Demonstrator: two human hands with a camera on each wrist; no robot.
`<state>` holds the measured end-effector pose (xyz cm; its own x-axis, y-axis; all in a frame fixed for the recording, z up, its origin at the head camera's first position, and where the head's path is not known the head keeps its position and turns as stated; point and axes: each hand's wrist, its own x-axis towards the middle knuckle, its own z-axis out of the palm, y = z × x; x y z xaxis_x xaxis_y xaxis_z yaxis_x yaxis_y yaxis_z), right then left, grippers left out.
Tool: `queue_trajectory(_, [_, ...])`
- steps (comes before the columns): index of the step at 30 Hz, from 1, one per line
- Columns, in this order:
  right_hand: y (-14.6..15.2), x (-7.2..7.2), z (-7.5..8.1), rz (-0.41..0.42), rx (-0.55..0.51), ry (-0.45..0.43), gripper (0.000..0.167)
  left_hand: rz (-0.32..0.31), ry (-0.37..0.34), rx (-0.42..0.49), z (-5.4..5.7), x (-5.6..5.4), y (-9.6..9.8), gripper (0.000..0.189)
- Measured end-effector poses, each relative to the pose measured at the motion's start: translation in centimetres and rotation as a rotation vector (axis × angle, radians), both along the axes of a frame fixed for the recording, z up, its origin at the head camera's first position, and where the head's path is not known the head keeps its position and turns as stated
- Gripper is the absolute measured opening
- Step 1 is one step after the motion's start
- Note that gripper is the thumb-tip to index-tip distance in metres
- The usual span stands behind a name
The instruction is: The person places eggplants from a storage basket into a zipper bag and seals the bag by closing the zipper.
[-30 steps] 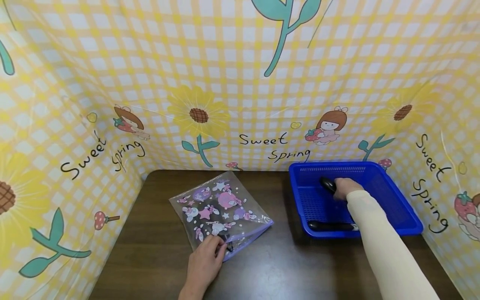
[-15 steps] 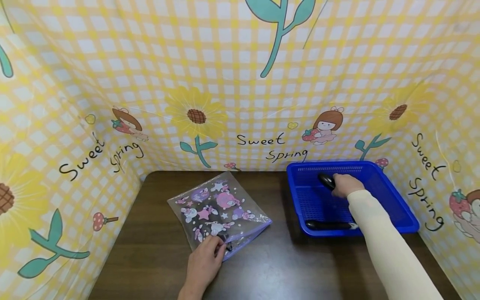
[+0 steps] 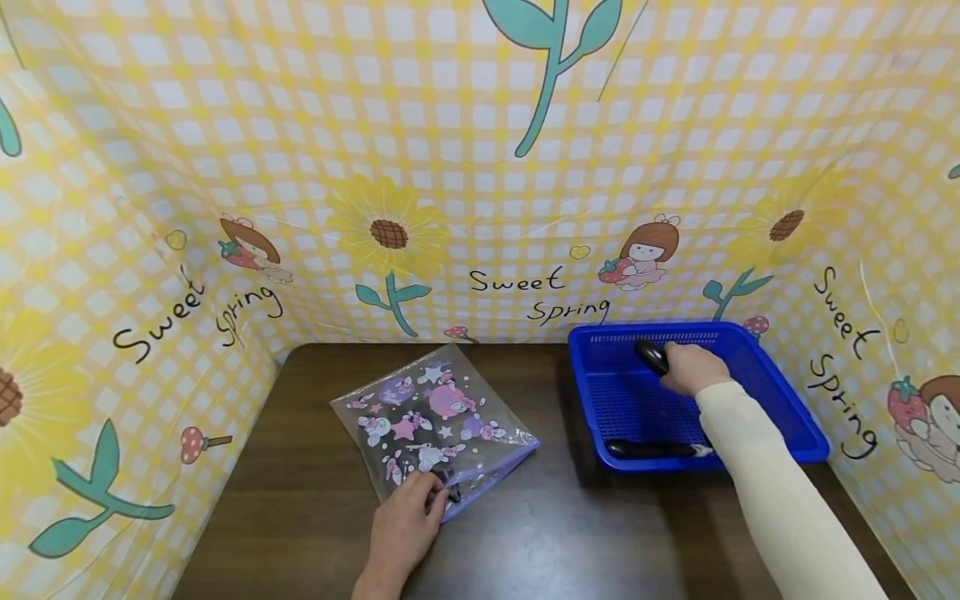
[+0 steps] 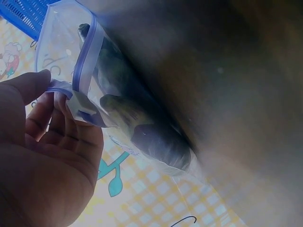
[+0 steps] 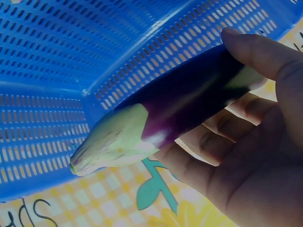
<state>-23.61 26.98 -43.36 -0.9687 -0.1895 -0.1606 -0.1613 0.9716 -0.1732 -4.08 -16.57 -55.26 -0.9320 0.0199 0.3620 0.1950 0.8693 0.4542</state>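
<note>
With thumb and fingers, my left hand (image 3: 408,521) pinches the lilac zip edge of a clear plastic zip bag (image 3: 491,417) printed with pink, purple and white figures. Inside the bag, dark eggplants (image 4: 161,142) show through the film in the left wrist view, and the bag's mouth gapes beside the hand. My right hand (image 3: 696,369) grips an eggplant (image 5: 180,99) over the blue basket (image 3: 645,329), thumb on top and fingers beneath. Its pale green and purple end points away from the palm. A second eggplant (image 3: 652,450) lies along the basket's near wall, one end overlapped by the sleeve.
Both the bag and the basket are on a dark brown wooden table (image 3: 525,533), basket at the right, bag left of centre. A yellow checked cloth (image 3: 487,208) with sunflowers and "Sweet Spring" lettering hangs around the back and sides.
The right hand has raised its eggplant slightly, toward the basket's far side in the picture. My left hand keeps its hold on the bag, and the head view has shifted slightly.
</note>
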Motion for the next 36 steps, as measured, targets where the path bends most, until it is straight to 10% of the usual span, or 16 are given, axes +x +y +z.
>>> queue_trajectory(36, [-3.4, 5.7, 3.2, 0.101, -0.015, 0.04, 0.028, -0.014, 0.025, 0.013, -0.2, -0.1, 0.0, 0.021])
